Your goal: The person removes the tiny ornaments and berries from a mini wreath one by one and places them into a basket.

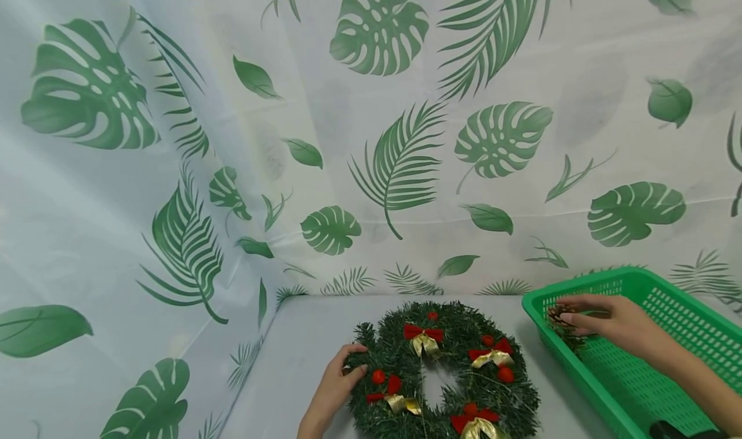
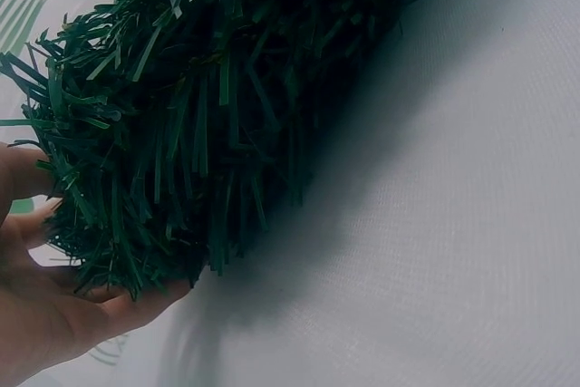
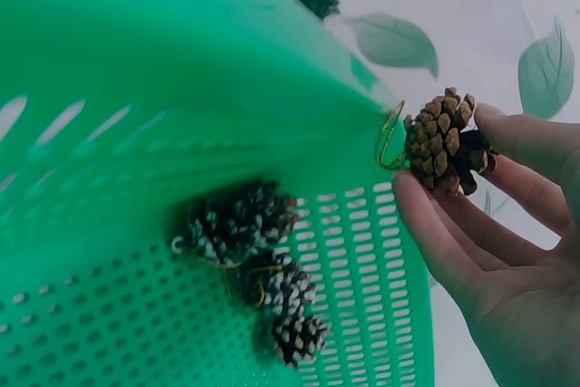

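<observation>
Head view: here's your right hand at the far-left corner of the green plastic basket, with a brown pinecone pinched in its fingertips. The bow-trimmed Christmas wreath lies flat just left of the basket, and your left hand grips the edge farthest from that basket.

Left wrist now: your thumb and fingers curl round the tinsel fringe. Lovely; hold it that lightly, because squeezing would likely crush the needles.

Over to right wrist: thumb on one side of the cone, fingers on the other, right by the basket's rim. Its gold cord loop points towards the basket wall, so keep that clear of the slots. Long axis? Can't call it; the cone looks nearly round from here. White-tipped pinecones sit inside the basket.
</observation>
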`<control>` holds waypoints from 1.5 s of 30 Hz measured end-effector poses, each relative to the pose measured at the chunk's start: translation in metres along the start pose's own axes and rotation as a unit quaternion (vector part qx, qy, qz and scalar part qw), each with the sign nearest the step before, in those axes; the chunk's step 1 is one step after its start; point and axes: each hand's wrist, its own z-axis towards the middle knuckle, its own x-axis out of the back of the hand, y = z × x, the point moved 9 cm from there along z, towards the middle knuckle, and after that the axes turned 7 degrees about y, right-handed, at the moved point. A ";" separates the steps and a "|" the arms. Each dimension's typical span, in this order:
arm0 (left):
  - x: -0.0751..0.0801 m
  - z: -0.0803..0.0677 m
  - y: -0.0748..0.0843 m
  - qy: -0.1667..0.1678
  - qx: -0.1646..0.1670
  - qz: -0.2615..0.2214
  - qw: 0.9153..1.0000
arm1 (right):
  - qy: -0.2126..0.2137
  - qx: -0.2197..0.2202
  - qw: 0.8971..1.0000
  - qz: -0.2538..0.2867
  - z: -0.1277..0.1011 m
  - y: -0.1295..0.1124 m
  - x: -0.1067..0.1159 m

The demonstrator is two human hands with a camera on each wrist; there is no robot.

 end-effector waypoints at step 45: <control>0.000 0.003 -0.005 0.007 0.024 0.012 1.000 | -0.054 -0.012 0.990 -0.131 -0.004 0.073 -0.009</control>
